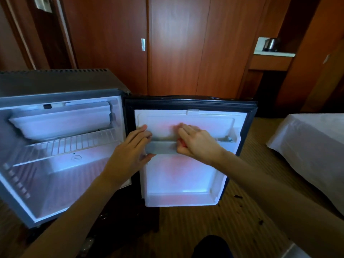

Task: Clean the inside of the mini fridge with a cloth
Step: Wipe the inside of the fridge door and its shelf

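Head view is showing the mini fridge standing open on the floor, its cabinet to the left and its door swung fully out to the right, inner liner facing me. I am working on the door's upper shelf rail, a long grey bar whose long axis is running left to right across the liner. My left hand is resting with fairly straight fingers against the left end of that rail, thumb just under it, bracing rather than clamping. My right hand is sitting at the middle of the rail, grip curled over something red that is peeking out beneath the fingers; I am judging this to be the cloth, though only a sliver is showing and a pink glow is tinting the liner around it. The stretch of rail and pocket to the right of my right hand is lying nearer that hand, so I am judging the coming wipe to be travelling rightward along the bar while the left hand is steadying the door. Inside the cabinet the wire shelf and freezer flap are waiting, far from both hands. A bed is lying at the right.
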